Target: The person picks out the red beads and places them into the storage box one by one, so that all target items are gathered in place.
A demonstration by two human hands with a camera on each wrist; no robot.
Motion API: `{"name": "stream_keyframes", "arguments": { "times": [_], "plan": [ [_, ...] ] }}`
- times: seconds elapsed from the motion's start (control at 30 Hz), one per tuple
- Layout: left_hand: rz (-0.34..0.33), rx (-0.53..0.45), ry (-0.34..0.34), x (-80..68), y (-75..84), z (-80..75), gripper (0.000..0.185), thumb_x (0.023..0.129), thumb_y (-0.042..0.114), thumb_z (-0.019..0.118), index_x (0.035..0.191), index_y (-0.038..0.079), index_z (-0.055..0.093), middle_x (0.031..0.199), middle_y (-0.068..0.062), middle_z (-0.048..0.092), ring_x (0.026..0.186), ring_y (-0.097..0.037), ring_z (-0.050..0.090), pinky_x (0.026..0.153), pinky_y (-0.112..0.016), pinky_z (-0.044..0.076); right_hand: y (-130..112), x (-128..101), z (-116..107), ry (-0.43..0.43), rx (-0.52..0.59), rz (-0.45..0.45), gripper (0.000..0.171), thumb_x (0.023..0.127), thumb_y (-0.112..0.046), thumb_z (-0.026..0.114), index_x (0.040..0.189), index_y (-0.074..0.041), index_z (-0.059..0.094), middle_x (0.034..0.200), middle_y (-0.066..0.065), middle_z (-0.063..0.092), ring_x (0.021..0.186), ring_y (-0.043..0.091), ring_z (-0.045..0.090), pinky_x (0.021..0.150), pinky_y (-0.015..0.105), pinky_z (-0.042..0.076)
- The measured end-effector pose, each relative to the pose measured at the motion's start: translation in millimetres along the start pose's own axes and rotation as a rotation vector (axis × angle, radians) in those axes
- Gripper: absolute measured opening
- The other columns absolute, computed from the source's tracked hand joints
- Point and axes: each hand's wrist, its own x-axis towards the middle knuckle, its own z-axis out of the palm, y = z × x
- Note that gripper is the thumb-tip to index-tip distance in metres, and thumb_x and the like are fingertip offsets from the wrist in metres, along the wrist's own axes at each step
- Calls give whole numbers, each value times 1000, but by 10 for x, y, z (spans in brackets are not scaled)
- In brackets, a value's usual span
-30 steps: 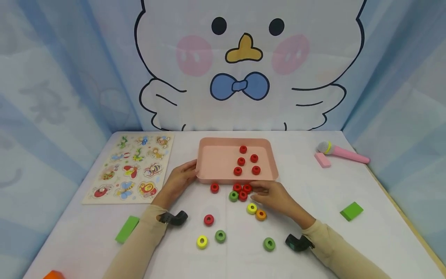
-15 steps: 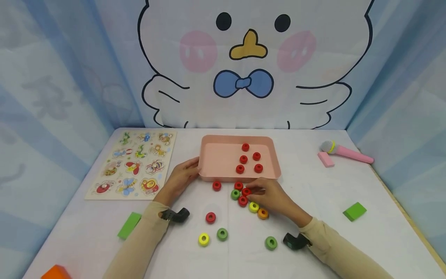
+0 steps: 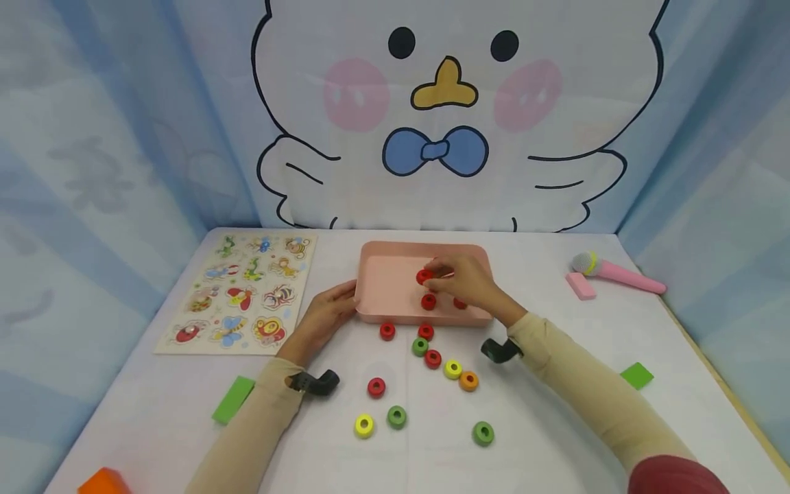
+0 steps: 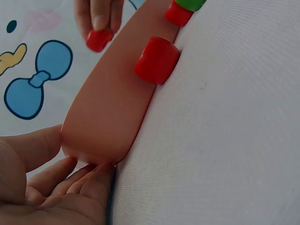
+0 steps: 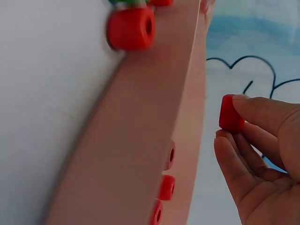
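Observation:
A pink tray [image 3: 385, 274] stands at mid table with several red rings inside. My right hand [image 3: 459, 278] hovers over the tray and pinches one red ring [image 3: 424, 276] [image 5: 230, 113] [image 4: 98, 40] at its fingertips. My left hand [image 3: 327, 312] rests against the tray's near-left corner [image 4: 89, 150], fingers straight on its wall. In front of the tray lie loose rings: red [image 3: 387, 331], green [image 3: 420, 346], yellow [image 3: 453, 368], orange [image 3: 468, 381] and others.
An insect peg puzzle [image 3: 243, 291] lies at the left. A pink toy microphone [image 3: 617, 271] and pink block [image 3: 579, 285] sit at the right. Green blocks [image 3: 233, 399] [image 3: 637, 375] lie on either side, an orange block [image 3: 101, 481] at the near-left corner. Curtain walls surround the table.
My right hand took a red ring from the cluster in front of the tray and carried it up over the tray. The left hand stayed on the tray's corner.

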Motion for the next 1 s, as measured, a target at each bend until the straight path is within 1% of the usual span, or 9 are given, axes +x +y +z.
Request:
{"name": "stream_keyframes", "arguments": {
  "times": [0.03, 0.1, 0.2, 0.4, 0.5, 0.6, 0.8, 0.9, 1.0],
  "plan": [
    [-3, 1, 0, 1, -10, 10, 53, 98, -4, 52, 148, -5, 36, 151, -22, 37, 138, -30, 38, 111, -35, 36, 13, 88, 3, -12, -4, 37, 31, 88, -20, 76, 117, -8, 70, 108, 5, 69, 95, 23, 64, 82, 33, 58],
    [-2, 9, -5, 8, -36, 27, 53, 97, -4, 52, 148, -6, 36, 151, -22, 38, 137, -30, 39, 111, -35, 36, 54, 242, 13, -38, -9, 87, 31, 90, -23, 74, 118, -10, 70, 109, 5, 68, 96, 23, 62, 83, 34, 56],
    [-11, 10, 4, 13, -63, 60, 53, 97, -2, 55, 147, -4, 39, 150, -21, 40, 135, -30, 42, 109, -34, 38, 124, 407, 44, -81, -27, 136, 30, 91, -24, 72, 118, -12, 70, 110, 4, 67, 94, 23, 60, 83, 34, 55],
    [-6, 26, -2, 6, -66, 89, 52, 98, -2, 54, 147, -4, 38, 150, -21, 40, 136, -30, 42, 109, -35, 38, 214, 617, 104, -136, -81, 124, 32, 90, -21, 73, 119, -7, 69, 113, 6, 67, 99, 23, 58, 91, 36, 52],
    [-9, 34, 12, 7, -53, 73, 52, 98, 0, 55, 147, -2, 40, 150, -18, 41, 135, -28, 43, 109, -34, 39, 207, 684, 125, -155, -102, 133, 35, 89, -21, 74, 120, -5, 69, 113, 7, 66, 100, 24, 57, 92, 38, 51],
    [-7, 40, 14, 8, -38, 54, 51, 98, 1, 55, 147, -2, 40, 150, -18, 41, 135, -28, 43, 109, -34, 39, 204, 725, 148, -186, -111, 179, 36, 89, -23, 74, 120, -6, 69, 113, 7, 66, 98, 25, 57, 91, 38, 52],
    [-8, 23, 11, -1, -22, 33, 51, 99, -1, 52, 148, -4, 37, 151, -20, 39, 137, -30, 40, 110, -36, 37, 241, 810, 196, -201, -149, 184, 40, 87, -22, 76, 122, -6, 68, 115, 8, 67, 98, 24, 58, 95, 37, 50],
    [-4, 27, 19, 6, -22, 18, 51, 99, -1, 52, 148, -4, 38, 151, -20, 39, 137, -30, 40, 110, -36, 37, 236, 823, 197, -208, -142, 170, 44, 87, -26, 76, 124, -5, 66, 117, 9, 66, 100, 25, 57, 95, 39, 51],
    [-4, 32, 22, 17, -18, 0, 51, 99, 0, 53, 148, -3, 39, 150, -19, 40, 136, -29, 41, 110, -35, 38, 188, 774, 160, -192, -100, 174, 50, 87, -31, 76, 128, -6, 63, 121, 9, 64, 101, 26, 57, 92, 40, 52]
  ]
}}
